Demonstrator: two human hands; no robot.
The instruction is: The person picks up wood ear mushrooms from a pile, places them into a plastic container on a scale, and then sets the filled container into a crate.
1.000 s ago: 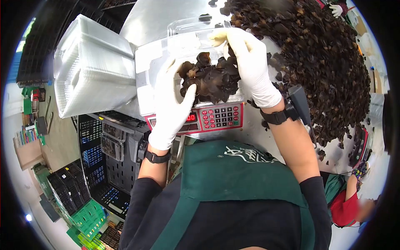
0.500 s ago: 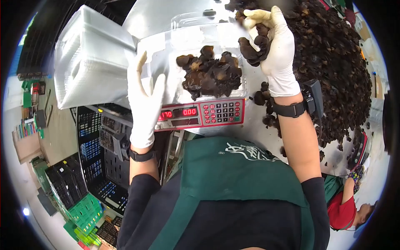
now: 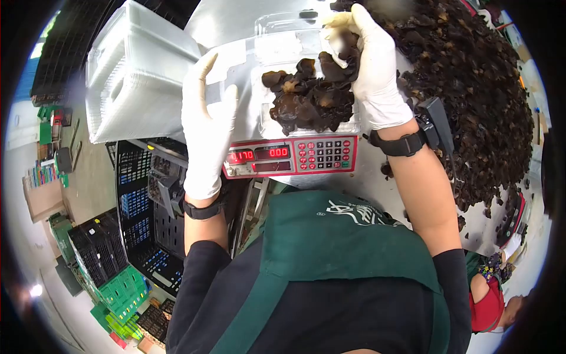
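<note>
Dark brown mushrooms lie in a clear plastic tray on a scale with a red front panel and lit red digits. My right hand, in a white glove, is at the tray's right side with its fingers curled round some dark mushroom pieces, close above those in the tray. My left hand, also gloved, is at the scale's left side, thumb and fingers apart, holding nothing.
A stack of clear plastic trays stands left of the scale. A large heap of dark mushrooms covers the right side. Black crates and green crates are at lower left. Another person is at lower right.
My right hand has moved left with its mushroom pieces, from beside the tray to over its right edge. My left hand stays open beside the scale.
</note>
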